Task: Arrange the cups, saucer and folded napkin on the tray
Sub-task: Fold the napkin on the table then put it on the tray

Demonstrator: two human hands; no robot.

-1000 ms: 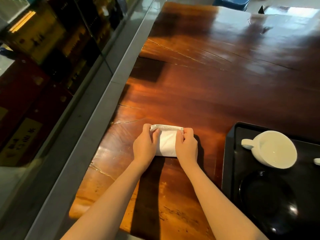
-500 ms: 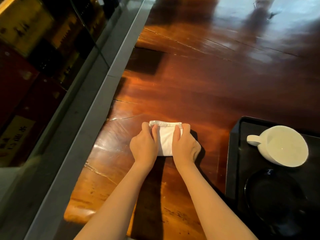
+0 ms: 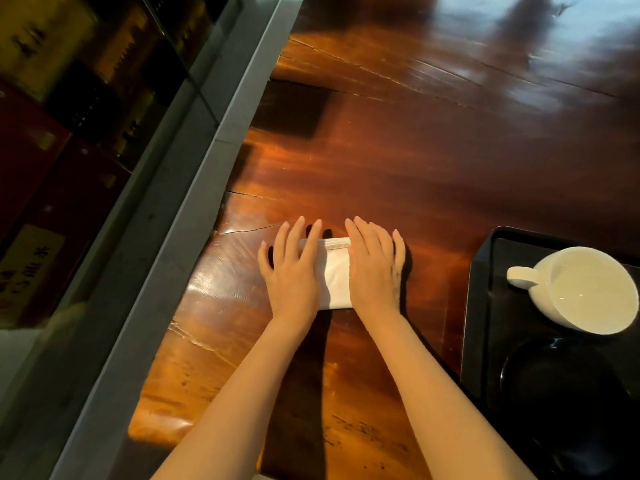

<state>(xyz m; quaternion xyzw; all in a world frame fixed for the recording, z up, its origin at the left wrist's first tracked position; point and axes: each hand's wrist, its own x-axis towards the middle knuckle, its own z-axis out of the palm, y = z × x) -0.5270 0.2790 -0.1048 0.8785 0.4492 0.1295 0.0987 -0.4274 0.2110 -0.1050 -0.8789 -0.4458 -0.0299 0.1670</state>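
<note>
A folded white napkin (image 3: 335, 271) lies flat on the dark wooden table (image 3: 398, 161). My left hand (image 3: 292, 268) rests palm down on its left side, fingers spread. My right hand (image 3: 375, 268) lies flat on its right side. Only the middle strip of the napkin shows between them. To the right stands a black tray (image 3: 479, 306) with a white cup (image 3: 585, 289) lying tilted, its handle pointing left. A black saucer (image 3: 554, 386) sits on the tray just in front of the cup.
A grey ledge (image 3: 194, 188) runs along the table's left edge, with a glass cabinet of dark boxes (image 3: 62, 116) beyond it. The tray is cut off by the right side of the view.
Both hands have gone from pinching the napkin's sides with curled fingers to lying flat and spread on it. The view has tilted down slightly.
</note>
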